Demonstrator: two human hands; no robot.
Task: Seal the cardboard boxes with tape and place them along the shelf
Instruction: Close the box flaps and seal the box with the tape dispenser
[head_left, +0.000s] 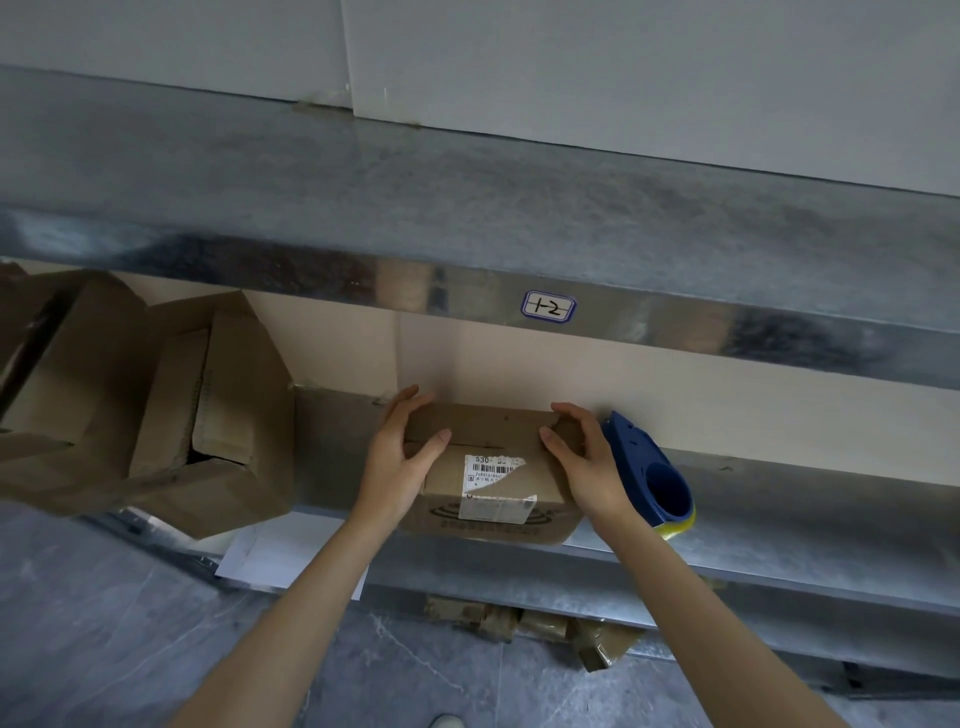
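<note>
On the metal shelf, both hands are gripping a cardboard box: left hand and right hand are clasping its ends. Just beside, a blue tape dispenser is lying

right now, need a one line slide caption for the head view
Both hands, left hand and right hand, grip a small cardboard box on the shelf beside a blue tape dispenser.
</note>
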